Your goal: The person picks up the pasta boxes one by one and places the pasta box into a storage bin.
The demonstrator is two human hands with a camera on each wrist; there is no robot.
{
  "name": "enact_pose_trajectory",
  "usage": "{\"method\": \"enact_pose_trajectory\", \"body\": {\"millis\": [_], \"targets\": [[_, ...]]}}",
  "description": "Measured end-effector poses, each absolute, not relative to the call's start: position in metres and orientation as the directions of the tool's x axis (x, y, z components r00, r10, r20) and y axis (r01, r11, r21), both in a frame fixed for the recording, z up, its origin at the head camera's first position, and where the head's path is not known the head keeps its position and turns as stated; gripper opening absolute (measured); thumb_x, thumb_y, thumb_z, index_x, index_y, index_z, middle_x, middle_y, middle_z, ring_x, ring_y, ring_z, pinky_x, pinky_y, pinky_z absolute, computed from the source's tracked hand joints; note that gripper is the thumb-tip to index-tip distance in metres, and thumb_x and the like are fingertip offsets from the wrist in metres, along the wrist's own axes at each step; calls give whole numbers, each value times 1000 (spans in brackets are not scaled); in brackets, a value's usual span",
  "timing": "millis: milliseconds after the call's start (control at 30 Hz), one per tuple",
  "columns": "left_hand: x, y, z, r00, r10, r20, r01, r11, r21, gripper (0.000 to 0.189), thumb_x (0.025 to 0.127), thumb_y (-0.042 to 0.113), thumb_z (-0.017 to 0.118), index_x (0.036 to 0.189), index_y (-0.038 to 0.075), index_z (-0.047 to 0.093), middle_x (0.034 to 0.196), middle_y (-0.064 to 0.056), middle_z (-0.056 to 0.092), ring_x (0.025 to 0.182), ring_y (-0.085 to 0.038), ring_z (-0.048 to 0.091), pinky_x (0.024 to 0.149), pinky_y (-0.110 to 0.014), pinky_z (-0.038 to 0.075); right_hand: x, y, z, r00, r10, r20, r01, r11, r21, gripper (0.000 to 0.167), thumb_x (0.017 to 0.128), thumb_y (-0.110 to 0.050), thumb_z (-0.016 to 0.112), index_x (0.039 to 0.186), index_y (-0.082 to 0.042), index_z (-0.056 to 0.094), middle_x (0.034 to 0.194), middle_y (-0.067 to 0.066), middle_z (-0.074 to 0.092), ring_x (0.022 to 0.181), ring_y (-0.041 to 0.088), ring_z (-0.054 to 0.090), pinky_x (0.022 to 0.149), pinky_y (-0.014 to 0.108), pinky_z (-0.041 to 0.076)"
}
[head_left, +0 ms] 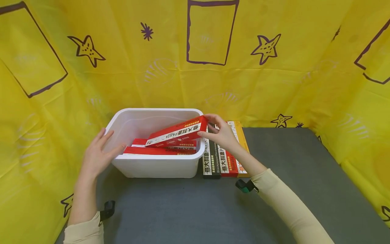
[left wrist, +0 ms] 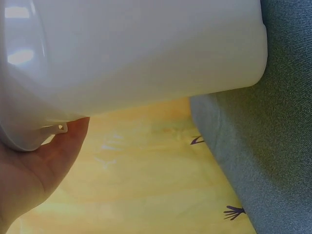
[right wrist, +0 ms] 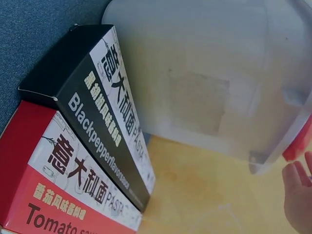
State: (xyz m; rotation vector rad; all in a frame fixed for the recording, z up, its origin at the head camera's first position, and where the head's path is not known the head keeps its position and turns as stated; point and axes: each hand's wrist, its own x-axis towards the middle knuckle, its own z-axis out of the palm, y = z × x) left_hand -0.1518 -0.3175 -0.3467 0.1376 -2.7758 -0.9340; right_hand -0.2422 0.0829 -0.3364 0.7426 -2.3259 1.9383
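Note:
A white plastic bin (head_left: 158,166) stands on the dark grey table. My left hand (head_left: 98,150) holds its left rim, the thumb over the edge and fingers along the outside; the left wrist view shows that hand (left wrist: 46,168) under the rim. My right hand (head_left: 221,134) pinches the right end of a red pasta box (head_left: 178,131). That box is tilted, its right end raised at the bin's right rim and its left end down inside. Beneath it, more red pasta boxes (head_left: 158,150) lie in the bin, partly hidden by the front wall.
Right of the bin sit a black pepper pasta box (right wrist: 97,105), a red tomato pasta box (right wrist: 73,175) and a yellow-edged box (head_left: 242,135), side by side. Yellow patterned cloth (head_left: 164,51) hangs behind and along both sides of the table (head_left: 182,210).

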Motion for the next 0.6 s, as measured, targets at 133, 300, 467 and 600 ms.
{"method": "enact_pose_trajectory", "body": {"millis": [133, 300, 467, 600], "targets": [[-152, -317, -347, -972, -154, 177, -16, 795, 606, 78, 91, 50, 59, 153, 12, 31, 161, -16, 15, 140, -52, 17, 93, -78, 27, -232, 82, -326, -873, -341, 349, -415, 143, -898, 53, 83, 1, 75, 131, 8, 54, 132, 22, 52, 128, 33, 48, 104, 39, 42], [-153, -316, -348, -969, -156, 190, -7, 792, 610, 77, 91, 48, 59, 153, 11, 32, 160, -17, 16, 139, -52, 18, 94, -78, 26, -226, 87, -325, -872, -342, 351, -426, 174, -888, 51, 84, 0, 74, 130, 10, 54, 131, 24, 53, 126, 34, 49, 104, 43, 43], [-153, -317, -349, -968, -156, 198, 2, 782, 623, 76, 92, 45, 60, 152, 9, 32, 161, -17, 16, 140, -52, 16, 96, -78, 23, -227, 96, -336, -882, -331, 337, -418, 216, -882, 51, 85, -4, 74, 131, 4, 55, 132, 18, 54, 125, 32, 49, 103, 42, 43], [-152, -316, -349, -969, -158, 191, -1, 772, 635, 76, 92, 44, 60, 153, 9, 31, 161, -16, 15, 141, -52, 14, 97, -78, 21, -236, 107, -357, -888, -319, 332, -409, 219, -886, 54, 84, -7, 76, 133, -1, 55, 135, 15, 53, 128, 31, 47, 105, 44, 42]]}}
